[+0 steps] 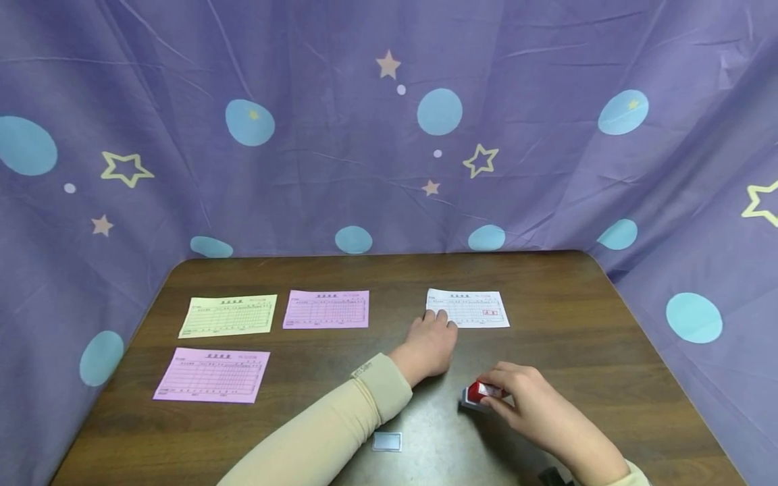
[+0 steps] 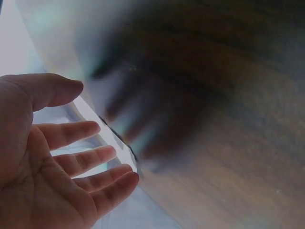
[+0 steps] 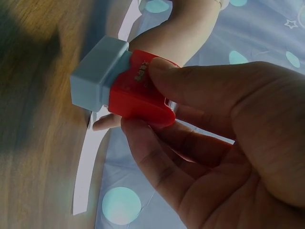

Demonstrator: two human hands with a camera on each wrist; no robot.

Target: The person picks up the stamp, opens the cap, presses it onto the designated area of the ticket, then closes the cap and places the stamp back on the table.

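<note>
A red stamp with a grey block-shaped end is pinched between the thumb and fingers of my right hand. In the right wrist view the grey end of the stamp points away from the palm, above the wooden surface. My left hand reaches to the lower left corner of a white form, its fingertips overlapping that edge. Printed lines cover the form, and a red boxed mark shows at its right side. The left wrist view has the fingers of the left hand spread and loosely extended, gripping nothing.
On the wooden table, a yellow form and two pink forms, one at the back and one nearer, lie to the left. A small grey-blue rectangle sits beside the left sleeve. A purple patterned curtain surrounds the table.
</note>
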